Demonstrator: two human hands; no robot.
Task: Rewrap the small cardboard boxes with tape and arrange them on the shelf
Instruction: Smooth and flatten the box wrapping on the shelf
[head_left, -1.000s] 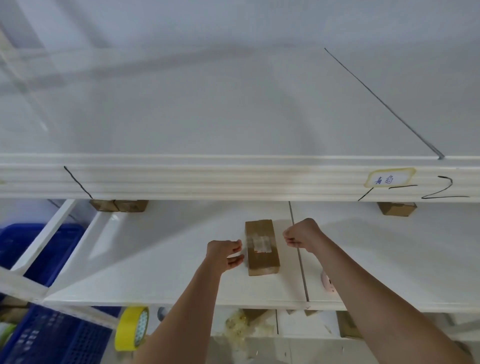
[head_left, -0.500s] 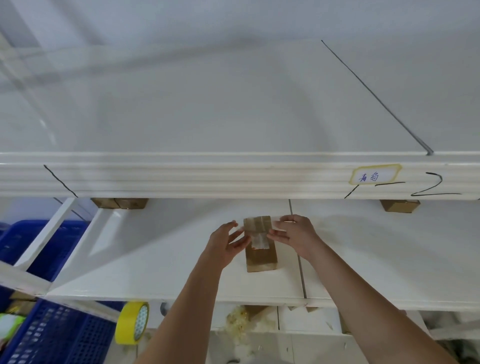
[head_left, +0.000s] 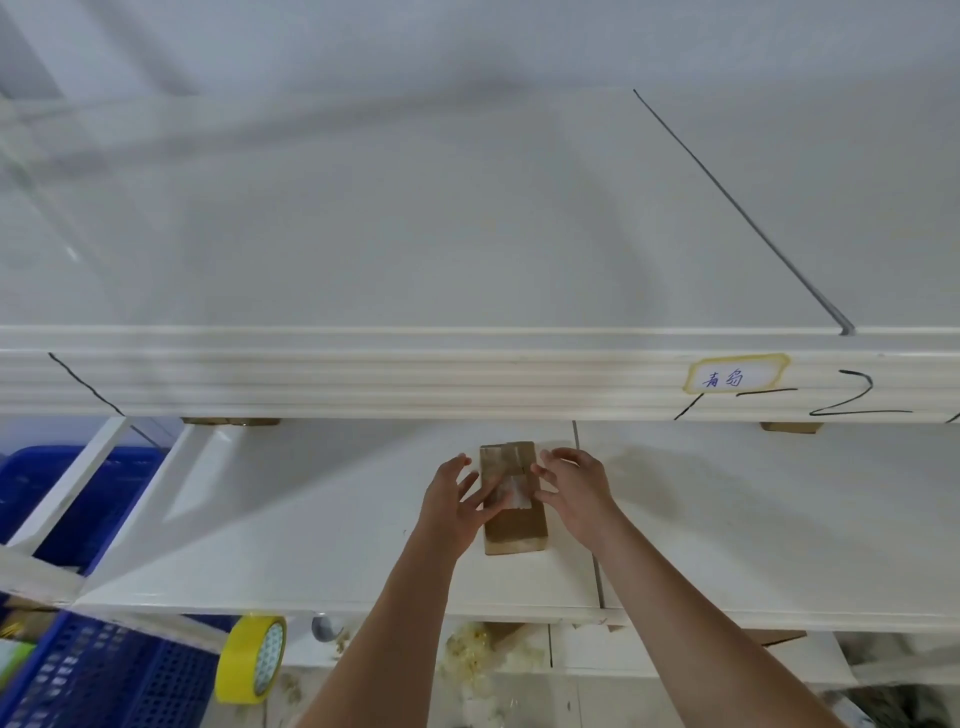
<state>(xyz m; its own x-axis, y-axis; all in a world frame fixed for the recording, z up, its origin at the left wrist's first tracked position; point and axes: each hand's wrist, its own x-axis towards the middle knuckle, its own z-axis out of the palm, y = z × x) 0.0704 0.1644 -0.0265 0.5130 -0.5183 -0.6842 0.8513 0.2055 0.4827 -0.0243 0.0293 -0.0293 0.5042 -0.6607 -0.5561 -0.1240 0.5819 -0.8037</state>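
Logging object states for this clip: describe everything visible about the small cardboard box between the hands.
The small cardboard box is brown, oblong, and lies flat on the white shelf, its long axis running away from the camera. A strip of clear tape glints across its top near the middle. The left hand touches its left side with spread fingers; the right hand is at its right edge, fingertips at the tape. Its near end is uncovered and looks closed.

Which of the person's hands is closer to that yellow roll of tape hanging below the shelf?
Left. The left hand is at the cardboard box's left side, above and right of the yellow tape roll; the right hand is beyond the box.
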